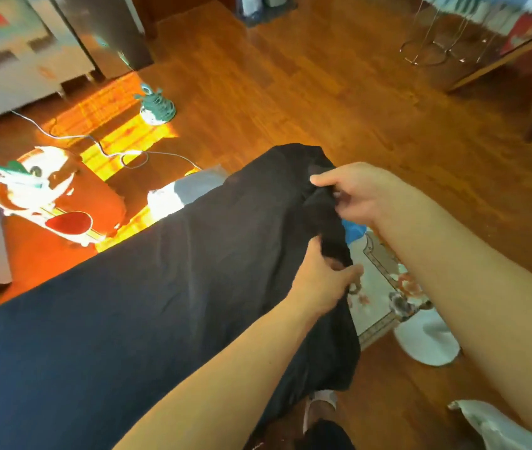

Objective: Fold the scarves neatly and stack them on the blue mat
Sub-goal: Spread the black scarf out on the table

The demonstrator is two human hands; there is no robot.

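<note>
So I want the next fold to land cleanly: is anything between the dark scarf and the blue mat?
The dark scarf hangs from both hands and hides most of the blue mat; whether anything lies between them cannot be told.

Both hands are taken up with the wide dark navy cloth scarf (160,287), the left hand (323,280) gripping its edge near the right hand (358,193), which pinches it. The cloth hides everything left of and below the hands. Beyond the right hand lies open reddish wooden floor (323,102). Just right of the left hand a pale patterned scarf (378,287) and a white round object (426,342) occupy the floor.
</note>
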